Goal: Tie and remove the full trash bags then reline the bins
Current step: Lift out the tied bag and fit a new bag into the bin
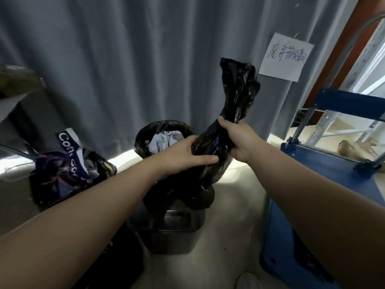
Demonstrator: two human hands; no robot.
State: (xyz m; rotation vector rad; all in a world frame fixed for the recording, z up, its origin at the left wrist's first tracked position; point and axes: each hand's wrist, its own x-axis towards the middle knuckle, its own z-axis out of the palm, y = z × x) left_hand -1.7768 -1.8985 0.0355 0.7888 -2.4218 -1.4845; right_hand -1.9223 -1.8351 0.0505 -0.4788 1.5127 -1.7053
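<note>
A black trash bag [235, 97] rises out of the dark bin [173, 232] in front of me, its top gathered and twisted into a neck that sticks up. My right hand [239, 140] is shut around that neck. Just below it, my left hand [185, 155] grips the bag's bulging upper body. Behind them stands a second bin lined in black [143, 138], full of grey and white waste. At the left sits another full black bag [62, 170] with printed packaging poking out.
A grey curtain [145, 59] hangs close behind the bins, with a handwritten paper sign [285, 57] pinned to it. A blue platform cart [325, 163] stands at my right, metal shelving behind it. A cardboard box [16, 84] is at the far left. Pale floor lies between.
</note>
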